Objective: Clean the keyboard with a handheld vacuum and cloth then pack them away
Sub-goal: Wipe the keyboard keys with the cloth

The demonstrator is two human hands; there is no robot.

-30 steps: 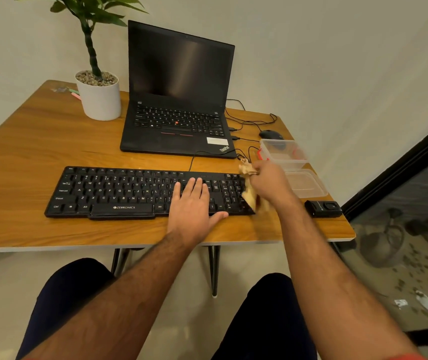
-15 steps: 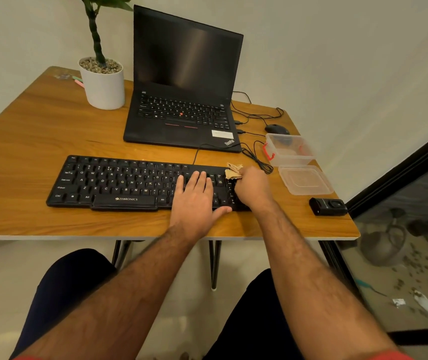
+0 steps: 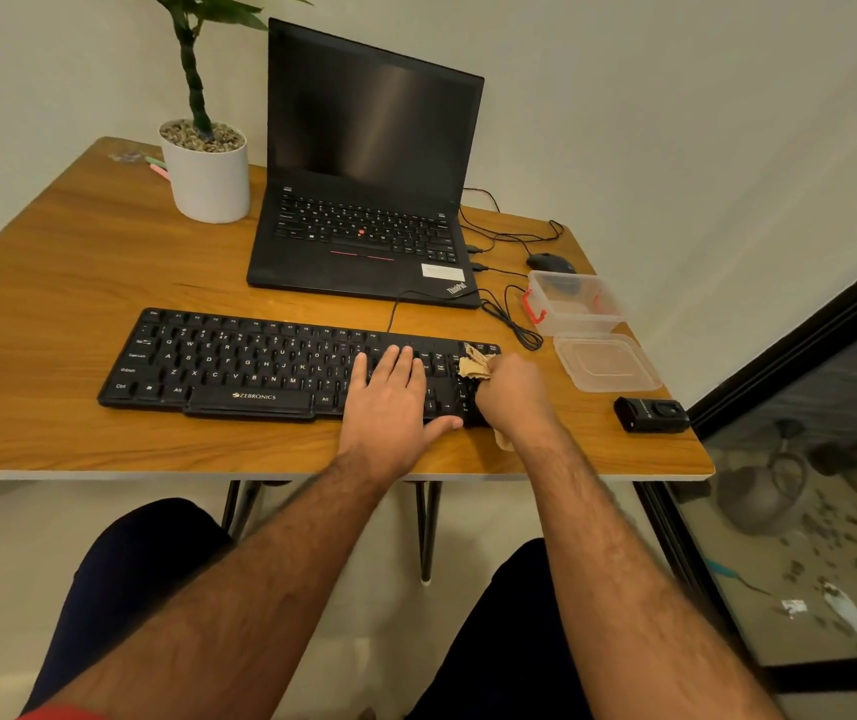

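A black keyboard (image 3: 239,363) lies along the front of the wooden table (image 3: 52,283). My left hand (image 3: 390,402) rests flat on its right part, fingers spread, holding nothing. My right hand (image 3: 514,394) presses a crumpled tan cloth (image 3: 475,366) onto the keyboard's right end; a bit of cloth also shows below the wrist. A small black handheld vacuum (image 3: 652,414) lies on the table to the right, apart from both hands.
A clear plastic box with red clips (image 3: 574,304) and its lid (image 3: 605,362) sit at the right. Behind them are a black mouse (image 3: 551,262) and cables (image 3: 512,319). An open laptop (image 3: 369,200) and a potted plant (image 3: 205,168) stand at the back.
My right hand has brought the cloth from beside the keyboard's right end onto its right-hand keys. My left hand has stayed flat on the keyboard.
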